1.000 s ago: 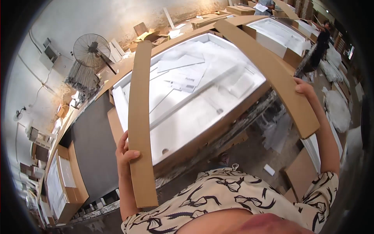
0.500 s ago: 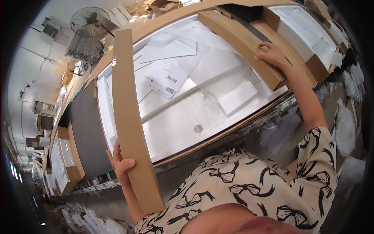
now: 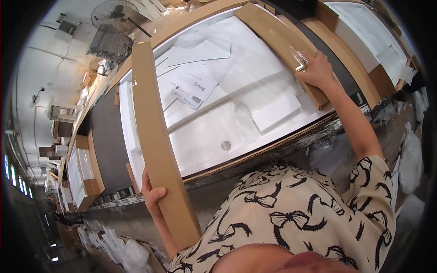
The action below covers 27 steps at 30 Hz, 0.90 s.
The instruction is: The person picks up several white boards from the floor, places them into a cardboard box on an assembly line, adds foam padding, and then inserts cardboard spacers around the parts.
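My left hand is closed round the near part of a long, narrow brown cardboard piece, which slants across the left side of an open carton toward my chest. My right hand grips a second long cardboard piece along the carton's right side, next to a strip of shiny clear tape. Between them lie white panels, one with a round hole. On top are a printed leaflet, a blank white sheet and a small white block.
Another open carton with white panels stands at right, and a further one at left. A dark grey surface shows beside the carton. A standing fan is at the back left; clear plastic wrap hangs at right.
The right-hand cardboard piece has turned, bringing its taped face into view, and my right hand's hold on it has shifted. The left-hand piece stays in my left hand. The view has shifted slightly.
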Each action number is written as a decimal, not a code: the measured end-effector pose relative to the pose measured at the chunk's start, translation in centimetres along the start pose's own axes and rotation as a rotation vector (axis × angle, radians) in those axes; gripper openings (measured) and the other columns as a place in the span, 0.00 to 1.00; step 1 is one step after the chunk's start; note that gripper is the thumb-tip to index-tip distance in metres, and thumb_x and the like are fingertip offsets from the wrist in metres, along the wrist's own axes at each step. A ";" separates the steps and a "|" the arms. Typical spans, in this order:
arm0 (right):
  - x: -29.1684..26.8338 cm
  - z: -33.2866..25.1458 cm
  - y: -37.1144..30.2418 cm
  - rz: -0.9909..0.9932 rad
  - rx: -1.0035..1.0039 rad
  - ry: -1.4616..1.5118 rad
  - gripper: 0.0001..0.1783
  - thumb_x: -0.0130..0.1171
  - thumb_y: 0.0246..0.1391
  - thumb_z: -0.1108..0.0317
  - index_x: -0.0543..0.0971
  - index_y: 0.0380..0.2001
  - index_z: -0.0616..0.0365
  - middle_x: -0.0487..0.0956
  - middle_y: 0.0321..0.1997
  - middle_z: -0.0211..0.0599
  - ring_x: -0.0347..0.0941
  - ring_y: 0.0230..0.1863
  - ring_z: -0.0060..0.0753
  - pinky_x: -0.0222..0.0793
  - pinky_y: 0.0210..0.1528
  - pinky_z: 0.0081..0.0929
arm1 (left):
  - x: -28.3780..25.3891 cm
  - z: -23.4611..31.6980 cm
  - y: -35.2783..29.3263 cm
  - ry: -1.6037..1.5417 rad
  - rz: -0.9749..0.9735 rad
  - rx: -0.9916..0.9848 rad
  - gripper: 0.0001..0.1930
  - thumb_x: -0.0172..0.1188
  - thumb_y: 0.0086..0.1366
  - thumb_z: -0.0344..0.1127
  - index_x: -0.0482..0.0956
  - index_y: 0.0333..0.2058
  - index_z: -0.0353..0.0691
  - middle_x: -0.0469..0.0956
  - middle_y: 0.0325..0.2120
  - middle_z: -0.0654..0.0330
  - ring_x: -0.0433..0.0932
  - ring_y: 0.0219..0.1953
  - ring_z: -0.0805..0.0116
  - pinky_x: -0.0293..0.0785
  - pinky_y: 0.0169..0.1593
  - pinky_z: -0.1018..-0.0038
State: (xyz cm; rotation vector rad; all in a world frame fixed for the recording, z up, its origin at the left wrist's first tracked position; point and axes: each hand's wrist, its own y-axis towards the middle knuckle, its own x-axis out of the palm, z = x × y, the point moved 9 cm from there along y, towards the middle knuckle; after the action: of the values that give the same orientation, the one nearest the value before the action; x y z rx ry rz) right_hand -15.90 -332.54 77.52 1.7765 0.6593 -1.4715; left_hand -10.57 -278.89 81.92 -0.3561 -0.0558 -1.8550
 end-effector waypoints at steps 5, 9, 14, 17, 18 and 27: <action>0.0 -2.7 -0.2 -0.173 -0.014 0.005 0.34 0.61 0.30 0.51 0.73 0.46 0.52 0.67 0.45 0.53 0.67 0.47 0.55 0.69 0.45 0.41 | -0.7 -0.8 2.4 0.003 -0.018 -0.011 0.39 0.61 0.38 0.33 0.63 0.54 0.29 0.73 0.40 0.52 0.75 0.40 0.63 0.73 0.44 0.73; 3.1 -2.9 -1.4 -0.171 -0.009 -0.196 0.40 0.62 0.31 0.49 0.68 0.53 0.48 0.65 0.50 0.57 0.68 0.48 0.55 0.68 0.46 0.43 | -0.4 -1.7 5.0 0.010 -0.065 -0.053 0.39 0.61 0.38 0.33 0.63 0.54 0.30 0.73 0.41 0.52 0.75 0.40 0.63 0.73 0.44 0.73; 3.0 -4.1 1.5 -0.462 -0.229 -0.357 0.43 0.58 0.42 0.38 0.64 0.58 0.49 0.62 0.56 0.54 0.51 0.63 0.54 0.55 0.59 0.44 | 1.2 -1.7 7.2 -0.015 -0.053 -0.110 0.41 0.62 0.37 0.34 0.63 0.55 0.29 0.73 0.41 0.52 0.75 0.39 0.63 0.74 0.41 0.73; 2.8 -5.7 6.8 -0.271 -0.236 -0.052 0.41 0.56 0.44 0.37 0.65 0.57 0.51 0.62 0.57 0.54 0.52 0.62 0.53 0.52 0.60 0.44 | 2.2 -2.0 8.1 -0.010 -0.063 -0.110 0.41 0.62 0.36 0.34 0.62 0.55 0.29 0.73 0.41 0.52 0.75 0.40 0.62 0.74 0.41 0.73; 3.1 -6.1 8.6 -0.232 -0.220 0.006 0.41 0.54 0.47 0.39 0.62 0.60 0.49 0.57 0.63 0.54 0.49 0.65 0.53 0.47 0.63 0.43 | 2.2 -2.0 8.1 0.003 -0.067 -0.116 0.42 0.62 0.36 0.34 0.62 0.55 0.29 0.73 0.41 0.52 0.75 0.40 0.62 0.74 0.42 0.73; 10.5 -6.3 10.6 -0.273 -0.105 -0.028 0.38 0.34 0.57 0.40 0.48 0.66 0.47 0.40 0.70 0.54 0.31 0.70 0.57 0.28 0.69 0.45 | 2.7 -2.6 7.8 0.062 0.029 -0.118 0.43 0.63 0.35 0.36 0.62 0.55 0.28 0.73 0.42 0.52 0.75 0.42 0.62 0.72 0.45 0.72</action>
State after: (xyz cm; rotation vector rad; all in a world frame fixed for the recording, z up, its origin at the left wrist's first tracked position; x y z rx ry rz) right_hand -1.72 -334.58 70.02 1.6314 0.9772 -1.6047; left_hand -4.52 -284.42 79.05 -0.3789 0.1010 -1.8439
